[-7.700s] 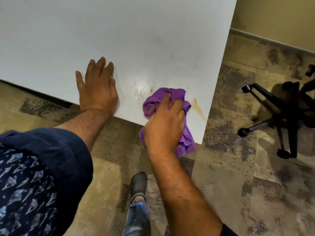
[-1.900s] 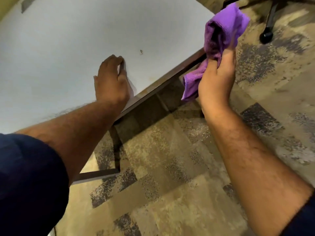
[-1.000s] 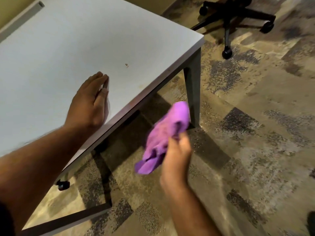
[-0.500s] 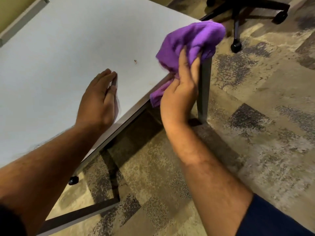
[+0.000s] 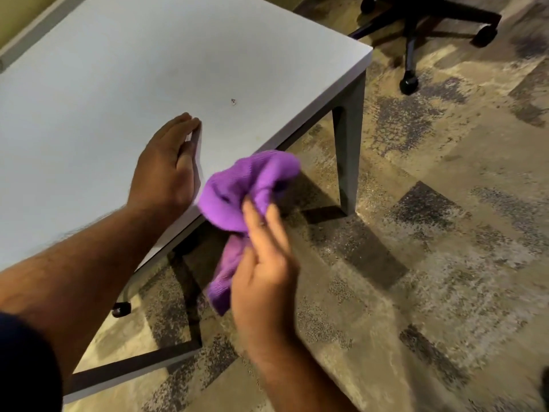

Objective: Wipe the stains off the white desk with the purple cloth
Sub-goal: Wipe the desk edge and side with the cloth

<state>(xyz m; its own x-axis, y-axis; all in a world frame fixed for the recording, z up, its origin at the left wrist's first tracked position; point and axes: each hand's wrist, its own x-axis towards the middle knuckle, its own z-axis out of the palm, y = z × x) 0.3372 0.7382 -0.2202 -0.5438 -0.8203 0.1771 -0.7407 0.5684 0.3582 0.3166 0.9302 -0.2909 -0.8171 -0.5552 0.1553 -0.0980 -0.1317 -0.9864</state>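
Observation:
The white desk (image 5: 124,72) fills the upper left of the view. One small dark speck (image 5: 233,102) marks its top near the right edge. My left hand (image 5: 166,171) lies flat on the desk close to that edge, fingers together. My right hand (image 5: 263,272) is off the desk, over the floor, holding the bunched purple cloth (image 5: 237,197). The cloth hangs in the air beside the desk's edge, just right of my left hand, and looks blurred.
A grey desk leg (image 5: 347,150) stands at the near right corner, with a floor bar (image 5: 133,367) under the desk. A black office chair base (image 5: 416,28) with castors sits at the top right. Patterned carpet (image 5: 416,233) covers the floor.
Over the last half second my right hand dropped with the cloth from above the desk corner down beside the edge. My left hand stayed flat on the desk.

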